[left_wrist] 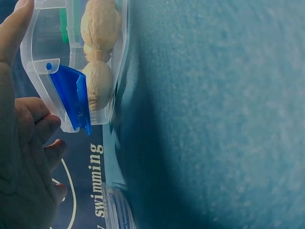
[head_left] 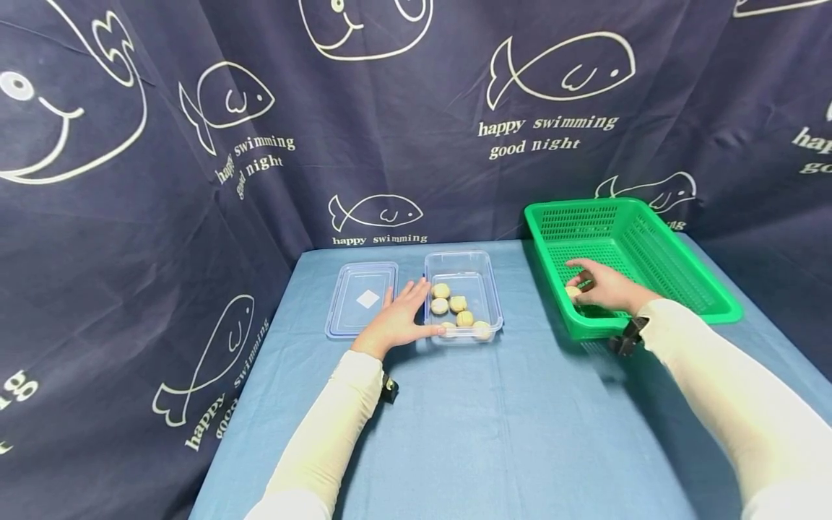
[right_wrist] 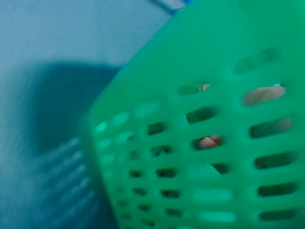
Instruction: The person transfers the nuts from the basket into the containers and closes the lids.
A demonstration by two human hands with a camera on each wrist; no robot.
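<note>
Several pale walnuts point(head_left: 458, 304) lie in a clear plastic container point(head_left: 484, 289) at the middle of the table; two show through its wall in the left wrist view, one a wrinkled walnut point(left_wrist: 100, 24). My left hand point(head_left: 395, 323) rests against the container's left side, fingers spread and thumb at the front corner. Inside the near left corner of a green basket point(head_left: 705, 285), my right hand point(head_left: 604, 285) pinches a walnut point(head_left: 573, 292) between thumb and fingers. The basket wall hides most of that hand in the right wrist view.
A clear lid point(head_left: 351, 303) with blue edging and a white diamond label lies flat left of the container. A blue flap point(left_wrist: 71, 95) hangs at the container's side. Dark fish-print curtains point(head_left: 390, 144) enclose the blue table point(head_left: 455, 433) behind and at both sides.
</note>
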